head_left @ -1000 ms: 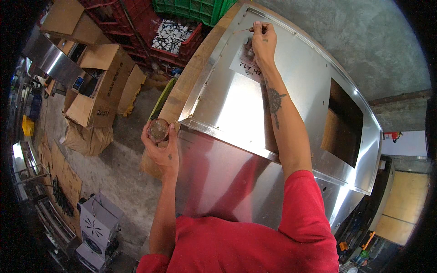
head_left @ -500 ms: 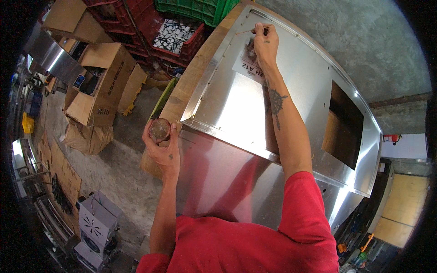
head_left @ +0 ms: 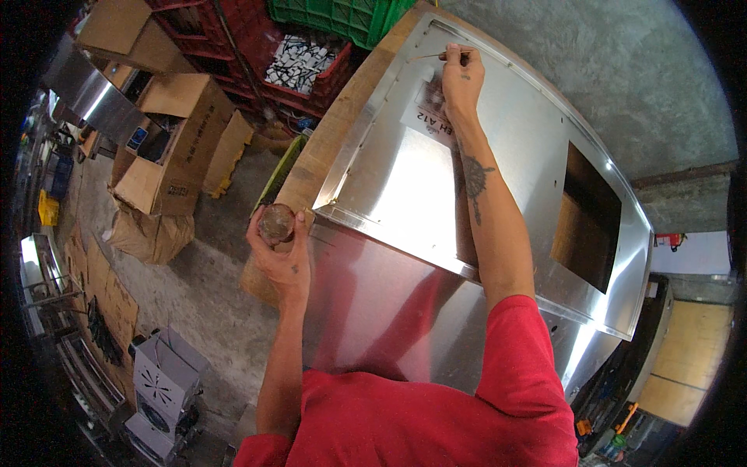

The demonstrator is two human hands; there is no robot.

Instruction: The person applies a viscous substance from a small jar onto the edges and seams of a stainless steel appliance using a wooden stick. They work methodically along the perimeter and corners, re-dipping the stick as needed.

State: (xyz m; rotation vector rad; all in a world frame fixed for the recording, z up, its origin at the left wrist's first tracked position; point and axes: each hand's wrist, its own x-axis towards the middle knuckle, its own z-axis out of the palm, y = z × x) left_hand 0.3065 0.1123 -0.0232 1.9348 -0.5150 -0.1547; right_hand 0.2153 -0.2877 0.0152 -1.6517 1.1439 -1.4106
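A large sheet-metal panel with a raised rim [head_left: 373, 187] lies before me. Over its far left part, my right hand [head_left: 463, 78] pinches a thin brown stick-like tool [head_left: 429, 56], whose tip points left toward the rim. Whether the tip touches metal I cannot tell. Just nearer than that hand, a printed patch [head_left: 424, 113] shows on the panel. Beside the panel's near left corner, my left hand [head_left: 282, 261] is wrapped round a small round container [head_left: 277, 223] with a brownish top or contents. Small spots run along the rim's inner edge.
A rectangular cutout [head_left: 587, 222] opens in the panel's right part. A wooden board edge [head_left: 307, 167] runs along its left side. Red crates [head_left: 331, 82] with small white parts and a green crate [head_left: 342, 15] stand beyond, an open cardboard box [head_left: 179, 156] at left, a grey wall [head_left: 622, 70] at right.
My right hand and the thin tool have shifted slightly right and nearer to me. The left hand still holds the container, almost unmoved.
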